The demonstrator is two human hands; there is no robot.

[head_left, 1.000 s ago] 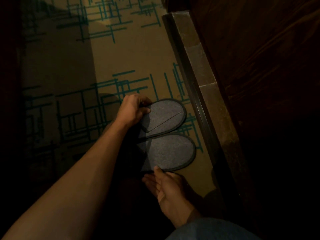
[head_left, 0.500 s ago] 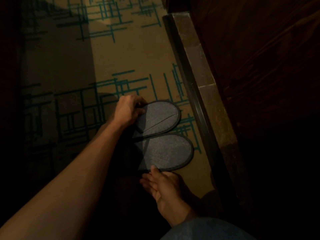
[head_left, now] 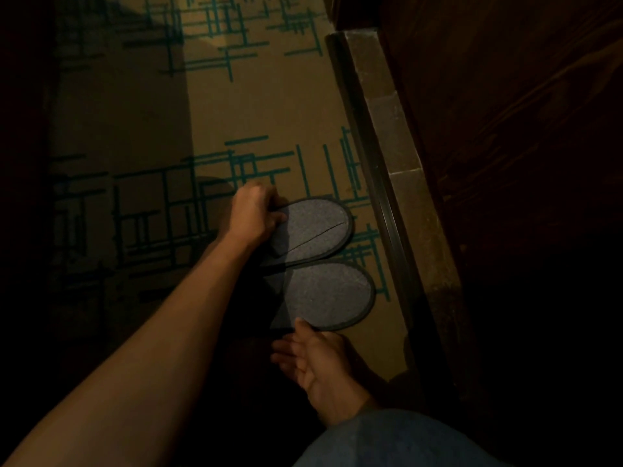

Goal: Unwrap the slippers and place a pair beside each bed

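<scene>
Carpet (head_left: 256,106): tan with teal line pattern, lying lit in a band along the landmark stone ledge (head_left: 397,143) and falling into deep shadow farther from it. Stone ledge: dark-trimmed border running diagonally beside the carpet, with dark wood (head_left: 505,129) rising on its far side; whether that wood belongs to a bed is not showing clearly. Left forearm (head_left: 151,348): reaching in across the shadowed carpet toward the ledge. Denim-clad leg (head_left: 387,443): showing at the bottom edge, near the ledge's lower end. Upper slipper (head_left: 317,227): grey, dark-edged, unwrapped, lying flat on the carpet just beside the ledge, toe pointing toward it. Lower slipper (head_left: 333,294): matching, lying alongside the upper one with edges touching or nearly so, equally close to the ledge. Left hand (head_left: 253,214): curling its grip closed around the heel end of the upper slipper, on the side away from the ledge, thumb pressing on the fabric. Right hand (head_left: 313,362): lying open, palm up, fingers loose, holding nothing, its fingertips just touching the lower slipper's rim on the side away from the ledge. Change over the last second: the pair is sitting much where it was, slightly squared, with the left hand's grip unchanged and the right hand remaining slack at the rim. Judgement: this pair is already being set down and aligned; only small straightening and releasing appears to be remaining here, any other bed's pair lying outside the view.
</scene>
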